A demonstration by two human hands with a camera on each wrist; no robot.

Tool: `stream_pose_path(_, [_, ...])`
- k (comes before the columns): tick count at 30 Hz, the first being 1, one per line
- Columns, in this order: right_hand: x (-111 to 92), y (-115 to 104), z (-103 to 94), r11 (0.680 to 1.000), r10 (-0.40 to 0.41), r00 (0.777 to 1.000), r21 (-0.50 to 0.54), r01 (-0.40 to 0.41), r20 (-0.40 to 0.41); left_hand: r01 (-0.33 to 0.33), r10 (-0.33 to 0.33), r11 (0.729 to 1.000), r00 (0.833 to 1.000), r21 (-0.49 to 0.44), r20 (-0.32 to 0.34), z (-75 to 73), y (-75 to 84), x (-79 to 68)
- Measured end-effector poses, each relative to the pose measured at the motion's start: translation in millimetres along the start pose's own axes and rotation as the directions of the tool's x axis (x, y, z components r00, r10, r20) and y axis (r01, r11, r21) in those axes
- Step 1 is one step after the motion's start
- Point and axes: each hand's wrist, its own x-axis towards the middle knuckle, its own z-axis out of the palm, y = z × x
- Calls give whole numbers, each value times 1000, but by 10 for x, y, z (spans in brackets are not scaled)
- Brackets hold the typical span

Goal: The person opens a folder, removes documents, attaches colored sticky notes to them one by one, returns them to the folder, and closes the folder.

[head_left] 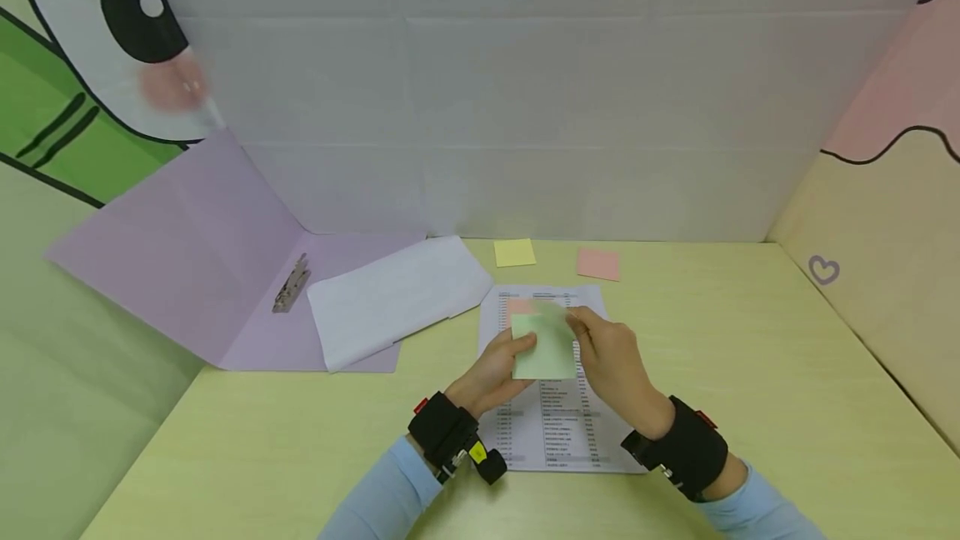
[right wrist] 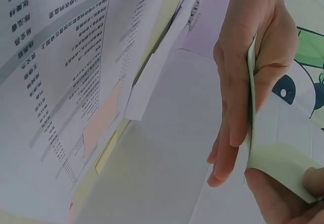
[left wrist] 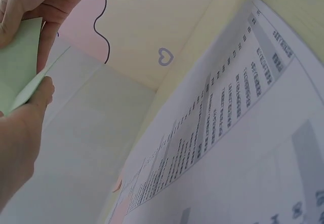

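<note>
Here, squarish green notes (head_left: 546, 358), sides pointing straight forward, clamped in left hand (head_left: 491, 375) and right hand (head_left: 619, 369)

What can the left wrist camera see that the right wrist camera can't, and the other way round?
Only the left wrist view shows the purple heart drawn on the wall. Only the right wrist view shows the purple folder, its metal clip and the cartoon eye. Both show the left hand and right hand holding green paper, plus the printed sheet.
</note>
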Motion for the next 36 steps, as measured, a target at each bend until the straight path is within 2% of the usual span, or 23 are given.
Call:
stream_pose_path(9, [5,33,-35,997,40,998,69,-36,-55,2,-5,998,999,-65,-36,-9,-22,24])
stream_pose_path(19, [18,104,-96,996,69,990,63,-62,-121,6,-7,999,999,-35,-47,-41,-53,54])
stream_pose_path(23, [24,155,-172,997,60,987,53,-52,-149,7,-9,1000,998,-30,-65,-17,-22,61])
stream_pose_path(25, [21,186,-239,997,58,985,57,-49,-162,32,-33,999,997,-19,-73,1,12,90])
stream_pose_path(27, [15,219,-335,996,63,982,71,-51,-177,63,-62,998,993,14,-97,24,40,168])
stream_pose_path(30, [-23,277,-543,994,97,968,80,-81,-230,134,-120,987,981,85,-152,122,69,412])
stream_pose_path(34, [-99,339,-786,988,154,944,75,-138,-291,220,-160,956,945,192,-285,222,26,857])
stream_pose_path(36, [-159,360,-862,984,177,938,75,-162,-299,243,-146,934,928,261,-343,254,-49,1067])
